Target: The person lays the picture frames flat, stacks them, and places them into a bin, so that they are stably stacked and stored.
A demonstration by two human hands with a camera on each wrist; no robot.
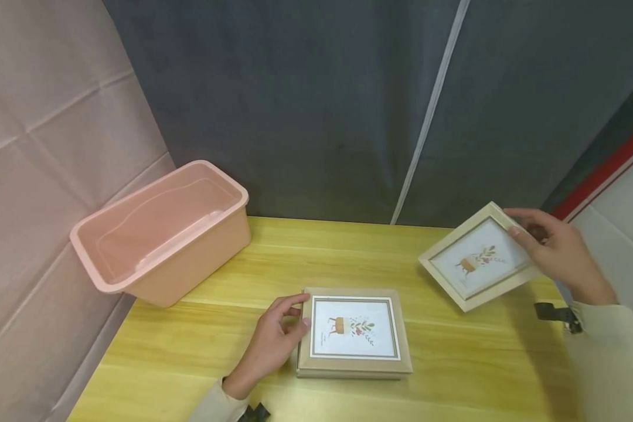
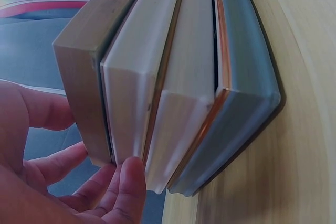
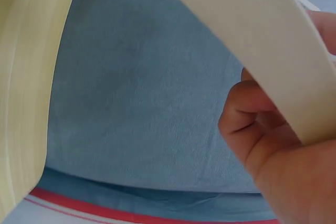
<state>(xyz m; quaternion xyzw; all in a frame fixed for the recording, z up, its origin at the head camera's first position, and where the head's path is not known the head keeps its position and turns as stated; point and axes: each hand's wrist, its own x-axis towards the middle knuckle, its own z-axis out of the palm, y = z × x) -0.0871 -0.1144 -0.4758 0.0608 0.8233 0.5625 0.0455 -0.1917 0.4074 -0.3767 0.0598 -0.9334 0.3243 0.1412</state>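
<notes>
1. Beige edging borders the tilted picture frame (image 1: pixel 479 258) at the right of the yellow wood-grain table (image 1: pixel 453 375); its print shows a brown pot on legs with leafy stems.
2. The person's right hand (image 1: pixel 564 252) pinches that frame along its upper right edge, thumb on the front and fingers behind. Whether its lower corner touches the table cannot be told.
3. A stack of frames (image 1: pixel 354 331) lies flat near the table's front, between the two hands, its top one bearing a similar print turned sideways.
4. The left hand (image 1: pixel 274 334) rests against the stack's left edge, thumb and fingers spread apart rather than wrapped around it. The left wrist view shows several layers there, with narrow gaps between some of them.
5. A pink bin (image 1: pixel 206 252) stands at the table's far left, well apart from the frames, its mouth facing up.
6. Dark grey cloth (image 1: pixel 295 117) hangs behind, crossed by a slanting pale strip (image 1: pixel 432 111).
</notes>
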